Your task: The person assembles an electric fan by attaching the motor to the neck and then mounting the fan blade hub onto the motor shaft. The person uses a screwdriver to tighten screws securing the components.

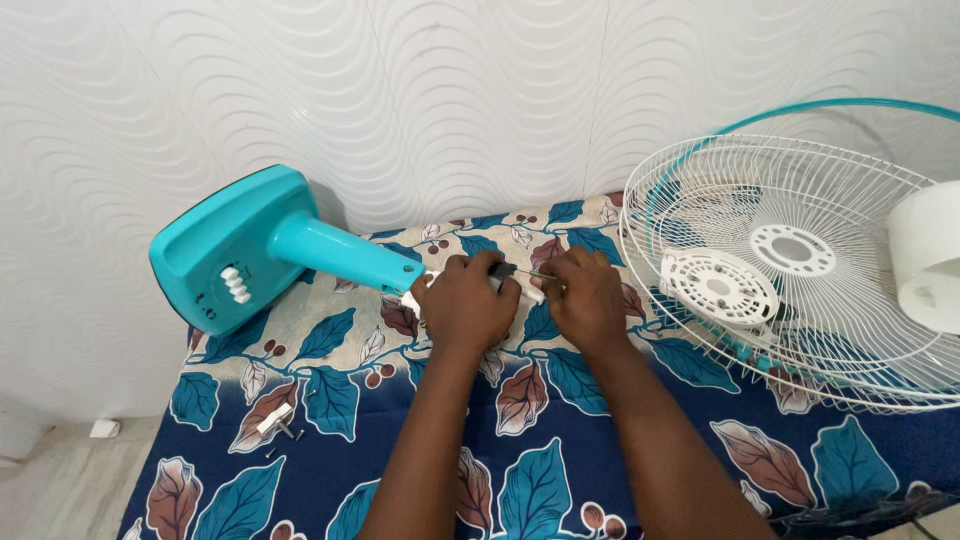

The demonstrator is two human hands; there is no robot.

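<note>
A turquoise fan base with its stem (262, 247) lies on its side at the left of the table, the stem pointing right. My left hand (465, 305) is closed over the white part at the stem's end (411, 300). My right hand (587, 298) holds a thin screwdriver (520, 271), its tip pointing left to where my left hand grips. Most of the white part is hidden under my fingers.
White wire fan guards (790, 260) with a teal rim lie at the right, beside a white round housing (928, 255). A small white piece and loose screws (280, 425) rest at the front left of the leaf-patterned cloth (540, 480). A wavy white wall stands behind.
</note>
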